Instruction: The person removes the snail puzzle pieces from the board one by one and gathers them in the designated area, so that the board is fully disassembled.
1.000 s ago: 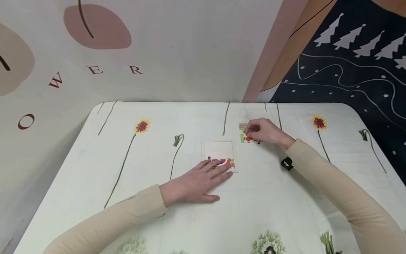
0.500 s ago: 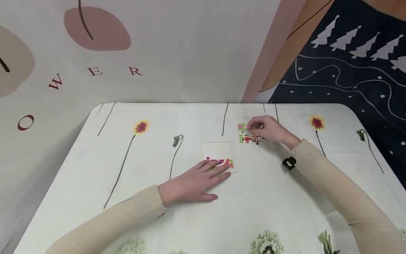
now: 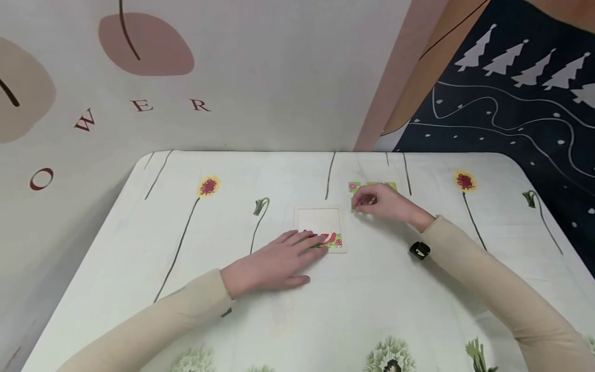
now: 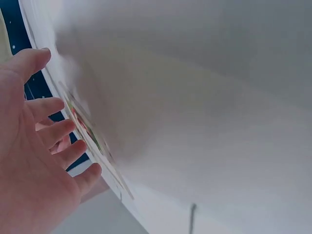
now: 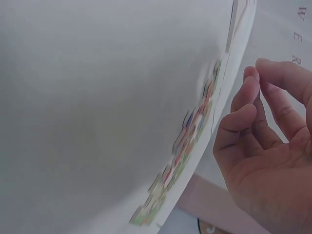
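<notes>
In the head view, a square, shallow puzzle tray (image 3: pixel 318 219) lies mid-table with colourful pieces (image 3: pixel 335 241) along its near side. My left hand (image 3: pixel 271 261) rests its spread, nearly straight fingers over the tray's near left part, covering some of them. Loose jigsaw pieces (image 3: pixel 354 186) with green edges lie just right of the tray. Over them is my right hand (image 3: pixel 383 204), its fingers curled and fingertips at their left side. The right wrist view has the thumb and fingertips meeting, nothing visible between them, with a row of puzzle pieces (image 5: pixel 187 139) on the table beyond.
A white flower-printed cloth (image 3: pixel 372 299) covers the table. Behind it rises a pale wall (image 3: pixel 279 103), with a dark tree-patterned panel (image 3: pixel 492 103) at the right. A small black device (image 3: pixel 420 250) is at the right wrist.
My right hand has come slightly nearer and left, uncovering green pieces at the back and covering front ones. My left hand has slid a little left, showing more of the tray's pieces.
</notes>
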Tool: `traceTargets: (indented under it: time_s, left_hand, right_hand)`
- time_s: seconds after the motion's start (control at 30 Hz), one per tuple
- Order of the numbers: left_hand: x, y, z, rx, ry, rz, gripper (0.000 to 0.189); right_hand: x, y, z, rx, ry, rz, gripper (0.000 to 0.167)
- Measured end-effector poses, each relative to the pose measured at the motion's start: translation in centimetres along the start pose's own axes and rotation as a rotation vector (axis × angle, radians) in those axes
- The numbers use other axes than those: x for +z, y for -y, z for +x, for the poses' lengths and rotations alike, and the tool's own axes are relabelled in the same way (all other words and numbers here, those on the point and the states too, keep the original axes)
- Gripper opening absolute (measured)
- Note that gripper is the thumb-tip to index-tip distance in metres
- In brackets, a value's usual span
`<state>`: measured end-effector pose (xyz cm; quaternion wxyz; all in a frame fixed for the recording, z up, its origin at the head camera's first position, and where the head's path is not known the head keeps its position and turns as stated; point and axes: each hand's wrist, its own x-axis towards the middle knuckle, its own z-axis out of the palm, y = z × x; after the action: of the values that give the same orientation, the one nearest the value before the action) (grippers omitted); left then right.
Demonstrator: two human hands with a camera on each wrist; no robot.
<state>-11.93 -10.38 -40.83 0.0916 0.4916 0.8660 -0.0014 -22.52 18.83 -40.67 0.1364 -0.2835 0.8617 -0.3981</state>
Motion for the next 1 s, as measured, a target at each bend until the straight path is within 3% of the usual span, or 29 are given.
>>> traceTargets:
  time_s: [0.43, 0.77, 1.0]
  left_hand:
    - [0.4, 2.1, -1.0, -0.021, -0.015, -0.067, 0.067]
    - [0.9, 3.2, -0.8, -0.028, -0.001, -0.087, 0.066]
    - [1.0, 3.5, -0.6, -0.043, 0.004, -0.1, 0.061]
  right_hand:
    - [1.9, 1.4, -0.5, -0.052, 0.136, 0.02, 0.006]
    - [3.2, 2.0, -0.6, -0.074, 0.217, 0.009, 0.009]
    - [3.8, 2.3, -0.7, -0.062, 0.206, -0.008, 0.013]
